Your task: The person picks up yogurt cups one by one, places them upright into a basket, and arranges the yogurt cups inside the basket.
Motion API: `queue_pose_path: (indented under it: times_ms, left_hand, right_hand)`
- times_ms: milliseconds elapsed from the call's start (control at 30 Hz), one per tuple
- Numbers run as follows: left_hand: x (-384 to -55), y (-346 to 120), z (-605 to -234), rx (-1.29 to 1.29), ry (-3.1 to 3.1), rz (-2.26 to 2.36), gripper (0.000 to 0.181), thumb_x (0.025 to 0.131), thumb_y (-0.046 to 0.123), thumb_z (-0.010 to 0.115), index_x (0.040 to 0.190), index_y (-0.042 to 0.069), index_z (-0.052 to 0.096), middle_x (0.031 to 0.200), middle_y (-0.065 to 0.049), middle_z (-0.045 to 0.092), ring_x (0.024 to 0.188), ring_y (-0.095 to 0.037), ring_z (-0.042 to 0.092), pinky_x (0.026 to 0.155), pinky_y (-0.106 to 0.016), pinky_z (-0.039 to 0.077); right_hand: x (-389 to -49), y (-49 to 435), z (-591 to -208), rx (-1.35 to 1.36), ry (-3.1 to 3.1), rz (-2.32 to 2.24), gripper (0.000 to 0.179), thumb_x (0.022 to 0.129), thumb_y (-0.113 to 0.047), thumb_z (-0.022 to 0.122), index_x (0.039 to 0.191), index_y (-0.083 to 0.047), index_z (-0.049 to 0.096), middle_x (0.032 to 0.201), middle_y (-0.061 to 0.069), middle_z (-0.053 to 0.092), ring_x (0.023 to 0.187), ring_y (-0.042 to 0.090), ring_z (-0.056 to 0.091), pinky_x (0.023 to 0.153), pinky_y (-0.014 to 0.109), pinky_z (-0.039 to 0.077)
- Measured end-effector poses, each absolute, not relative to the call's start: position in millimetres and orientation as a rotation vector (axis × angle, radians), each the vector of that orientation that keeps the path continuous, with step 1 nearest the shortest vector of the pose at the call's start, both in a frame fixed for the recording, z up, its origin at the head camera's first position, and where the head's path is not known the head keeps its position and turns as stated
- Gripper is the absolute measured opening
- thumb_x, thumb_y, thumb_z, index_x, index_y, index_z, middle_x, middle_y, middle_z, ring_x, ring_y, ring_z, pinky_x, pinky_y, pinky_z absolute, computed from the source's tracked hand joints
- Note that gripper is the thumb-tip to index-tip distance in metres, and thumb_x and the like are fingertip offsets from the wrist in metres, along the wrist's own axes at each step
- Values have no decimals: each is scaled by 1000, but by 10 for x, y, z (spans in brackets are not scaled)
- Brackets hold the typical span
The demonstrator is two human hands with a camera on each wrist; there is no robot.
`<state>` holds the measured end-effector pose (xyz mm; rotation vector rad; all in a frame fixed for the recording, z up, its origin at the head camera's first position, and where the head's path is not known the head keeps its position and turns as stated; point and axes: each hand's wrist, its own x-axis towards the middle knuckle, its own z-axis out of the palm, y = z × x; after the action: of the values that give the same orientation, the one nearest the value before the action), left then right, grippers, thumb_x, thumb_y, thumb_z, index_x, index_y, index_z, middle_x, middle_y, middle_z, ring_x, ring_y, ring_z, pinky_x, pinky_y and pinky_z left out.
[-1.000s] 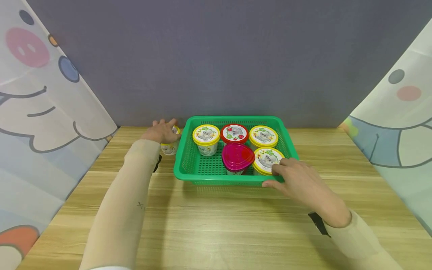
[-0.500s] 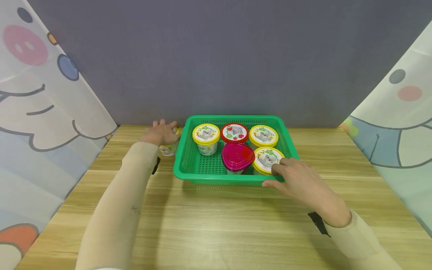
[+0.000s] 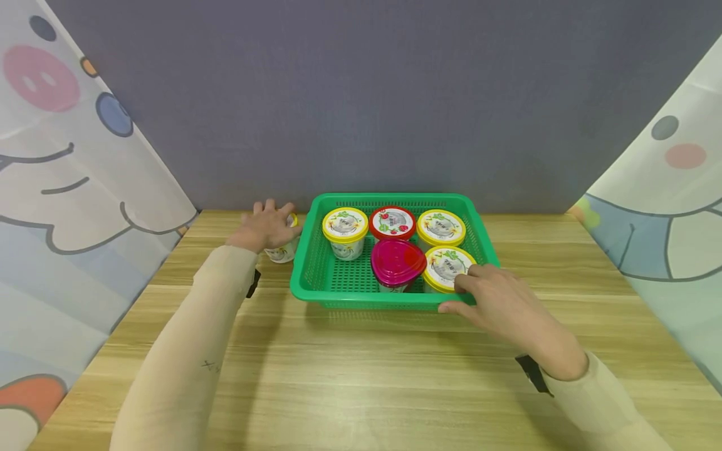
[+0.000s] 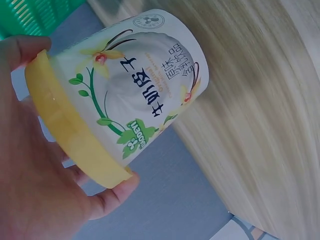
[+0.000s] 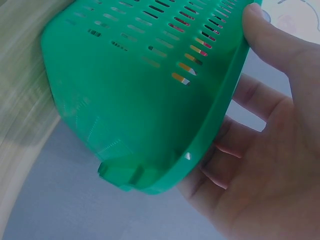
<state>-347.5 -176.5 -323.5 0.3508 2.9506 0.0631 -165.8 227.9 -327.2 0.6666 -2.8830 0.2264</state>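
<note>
At the left of the basket, a white paper cup with a yellow lid [image 3: 281, 252] stands on the table, partly hidden by my left hand [image 3: 264, 227]. In the left wrist view, thumb and fingers grip the cup's yellow lid [image 4: 75, 125] from both sides; vanilla flowers and dark writing decorate its wall. My right hand [image 3: 510, 307] holds the front right corner of the green plastic basket [image 3: 366, 296], thumb outside the rim and fingers over it. In the right wrist view, the basket's slotted wall [image 5: 125, 95] fills much of the picture.
Inside the basket stand several cups: yellow-lidded ones [image 3: 345, 225], a red-lidded one [image 3: 392, 223] and one with a magenta rounded-triangular lid [image 3: 398, 262]. A grey wall [image 3: 383, 100] rises behind the wooden table [image 3: 361, 382]. Cartoon-printed sheets [image 3: 73, 156] flank both sides.
My left hand and forearm have shifted slightly to the left and nearer, and the cup has moved a little with them. The right hand and basket stay in place.
</note>
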Motion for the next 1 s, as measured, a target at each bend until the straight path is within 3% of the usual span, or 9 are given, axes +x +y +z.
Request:
queue_pose_path:
  times_ms: [267, 500, 1000]
  left_hand:
    - [-3445, -1826, -3188, 379, 3002, 101, 63, 100, 49, 42, 153, 15, 35, 145, -32, 33, 127, -54, 34, 96, -77, 31]
    - [-3394, -1822, -3084, 381, 3009, 102, 64, 99, 49, 39, 154, 16, 33, 151, -31, 27, 133, -54, 28, 98, -77, 26]
    - [-3315, -1649, -2708, 441, 3063, 57, 59, 99, 50, 40, 149, 21, 39, 148, -28, 31, 134, -52, 28, 97, -75, 28]
  right_hand:
    - [-1652, 2279, -3271, 647, -2899, 234, 35, 82, -48, 82, 80, -20, 61, 75, -5, 47, 70, 17, 47, 59, 34, 39]
    - [-1661, 2287, -3275, 675, -2882, 238, 36, 83, -47, 82, 79, -19, 60, 73, -5, 46, 68, 16, 45, 60, 34, 39]
    - [-1663, 2285, -3257, 656, -2900, 248, 35, 83, -49, 81, 81, -19, 63, 75, -4, 49, 70, 17, 47, 59, 35, 40]
